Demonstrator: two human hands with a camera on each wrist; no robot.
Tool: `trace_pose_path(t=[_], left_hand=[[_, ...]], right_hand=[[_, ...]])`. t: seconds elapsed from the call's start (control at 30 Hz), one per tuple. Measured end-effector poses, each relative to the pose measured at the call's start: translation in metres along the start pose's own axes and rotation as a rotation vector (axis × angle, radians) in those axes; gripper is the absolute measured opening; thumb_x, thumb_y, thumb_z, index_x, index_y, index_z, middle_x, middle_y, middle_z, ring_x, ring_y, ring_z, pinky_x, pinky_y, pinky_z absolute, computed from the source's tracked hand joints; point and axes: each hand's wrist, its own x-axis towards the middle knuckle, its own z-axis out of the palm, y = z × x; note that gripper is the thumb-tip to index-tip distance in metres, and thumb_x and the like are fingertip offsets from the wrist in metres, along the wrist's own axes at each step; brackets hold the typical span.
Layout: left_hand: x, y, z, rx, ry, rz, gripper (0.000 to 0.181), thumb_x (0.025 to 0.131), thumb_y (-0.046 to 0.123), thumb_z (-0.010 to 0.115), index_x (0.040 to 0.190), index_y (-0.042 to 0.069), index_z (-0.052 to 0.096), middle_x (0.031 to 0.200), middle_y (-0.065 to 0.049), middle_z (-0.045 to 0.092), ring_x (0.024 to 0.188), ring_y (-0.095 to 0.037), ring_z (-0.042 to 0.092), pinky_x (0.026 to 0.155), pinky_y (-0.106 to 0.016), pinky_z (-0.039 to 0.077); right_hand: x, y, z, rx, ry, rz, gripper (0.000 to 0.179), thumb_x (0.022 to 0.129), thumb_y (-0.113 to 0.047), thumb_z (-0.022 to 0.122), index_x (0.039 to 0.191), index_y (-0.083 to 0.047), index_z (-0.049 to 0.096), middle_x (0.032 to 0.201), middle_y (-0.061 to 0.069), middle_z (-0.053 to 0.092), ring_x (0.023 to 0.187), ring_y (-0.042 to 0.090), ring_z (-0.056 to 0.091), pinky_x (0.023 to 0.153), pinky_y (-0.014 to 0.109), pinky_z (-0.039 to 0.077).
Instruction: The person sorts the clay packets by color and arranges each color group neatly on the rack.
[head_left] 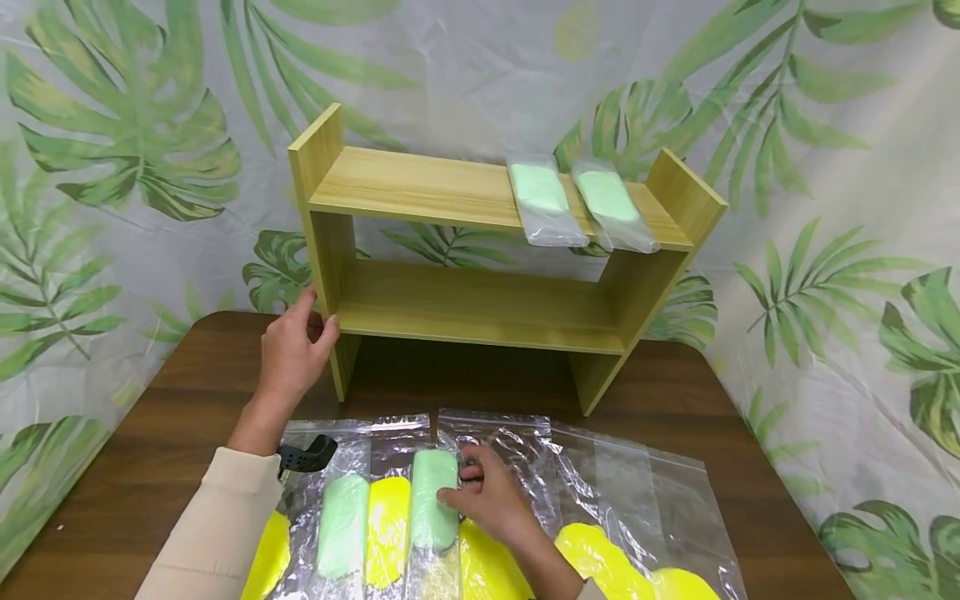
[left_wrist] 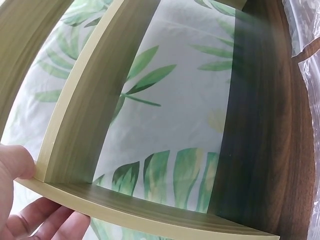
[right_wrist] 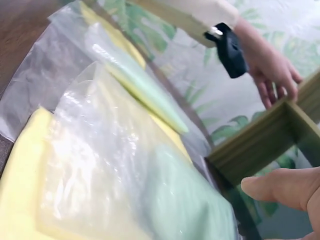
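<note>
Two hands are working at one wooden shelf, which is standing on a dark wood table. The shelf is showing two level boards between two side panels. Four green packs are in sight: two are lying side by side on the top board, the left one and the right one with their clear ends hanging over its front edge; two are lying on the table in front. Yellow is showing in five places among the clear bags there, one a strip between the two table green packs. The bags are overlapping, so their exact number cannot be told.

The left hand is gripping the shelf's left panel, thumb at the front edge and fingers around the outer side; one black band is circling that wrist. The right hand is hovering over the nearer green pack, thumb and fingers loosely bent and apart, holding nothing; whether the thumb is touching the plastic cannot be told.

That green pack is looking pale mint, long and round-cornered, its clear wrap glinting and wrinkling. The other is lying to its left, beyond the yellow strip. Behind, one leaf-printed cloth is hanging.
</note>
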Motion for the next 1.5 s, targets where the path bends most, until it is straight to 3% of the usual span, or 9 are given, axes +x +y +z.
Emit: trace_pose_path(t=[0.17,0.33,0.5,0.7,0.87,1.23,1.4,1.5], left_hand=[[0.0,0.0,0.002,-0.003,0.003,-0.005,0.041,0.092,0.013,0.059,0.131,0.004,0.053,0.077,-0.018,0.067,0.069,-0.034,0.066,0.066,-0.055,0.044],[0.0,0.0,0.003,-0.004,0.007,-0.005,0.042,0.092,0.013,0.059,0.132,0.005,0.053,0.075,-0.016,0.066,0.068,-0.033,0.064,0.065,-0.053,0.044],[0.0,0.0,0.004,-0.006,0.011,-0.005,0.041,0.091,0.013,0.059,0.132,0.005,0.053,0.074,-0.016,0.066,0.067,-0.033,0.064,0.064,-0.053,0.044],[0.001,0.0,0.005,-0.007,0.014,0.001,0.042,0.091,0.013,0.06,0.132,0.005,0.053,0.074,-0.016,0.065,0.066,-0.032,0.063,0.064,-0.052,0.043],[0.001,0.001,0.006,-0.008,0.015,0.006,0.042,0.091,0.014,0.06,0.132,0.005,0.053,0.075,-0.016,0.066,0.067,-0.033,0.064,0.063,-0.052,0.043],[0.002,0.001,0.006,-0.01,0.011,0.002,0.042,0.091,0.014,0.059,0.132,0.006,0.053,0.077,-0.018,0.067,0.069,-0.033,0.066,0.065,-0.054,0.044],[0.0,-0.001,0.003,-0.005,0.022,-0.002,0.041,0.091,0.013,0.059,0.131,0.005,0.054,0.076,-0.017,0.067,0.068,-0.034,0.065,0.064,-0.054,0.043],[0.001,0.0,0.003,-0.003,0.025,-0.001,0.04,0.091,0.013,0.059,0.129,0.004,0.055,0.074,-0.017,0.066,0.067,-0.034,0.064,0.064,-0.054,0.042]], right_hand=[[0.001,-0.003,0.012,-0.17,0.057,-0.028,0.082,0.074,-0.034,0.082,0.138,-0.004,0.041,0.103,0.013,0.052,0.086,0.021,0.051,0.069,0.033,0.044],[0.002,-0.007,0.024,-0.342,0.13,-0.003,0.1,0.064,-0.048,0.085,0.142,-0.008,0.036,0.106,0.013,0.052,0.087,0.025,0.053,0.063,0.038,0.045],[0.003,-0.011,0.032,-0.421,0.152,0.034,0.11,0.057,-0.046,0.089,0.146,-0.016,0.032,0.107,0.017,0.05,0.083,0.027,0.051,0.057,0.038,0.043],[0.003,-0.013,0.035,-0.484,0.162,0.026,0.111,0.058,-0.041,0.09,0.148,-0.018,0.029,0.128,0.028,0.046,0.105,0.04,0.053,0.07,0.049,0.049],[0.003,-0.015,0.035,-0.449,0.141,0.019,0.111,0.058,-0.031,0.09,0.149,-0.018,0.028,0.136,0.033,0.038,0.12,0.048,0.045,0.085,0.059,0.046],[0.002,-0.015,0.036,-0.396,0.132,0.011,0.113,0.06,-0.027,0.09,0.151,-0.016,0.024,0.145,0.037,0.029,0.131,0.056,0.03,0.097,0.068,0.031],[0.004,-0.015,0.034,-0.315,0.115,0.002,0.101,0.069,-0.025,0.082,0.152,-0.015,0.024,0.142,0.027,0.039,0.124,0.047,0.044,0.089,0.062,0.042],[0.005,-0.015,0.03,-0.24,0.096,-0.017,0.093,0.068,-0.014,0.079,0.147,-0.005,0.03,0.123,0.02,0.054,0.104,0.035,0.057,0.078,0.049,0.05]])
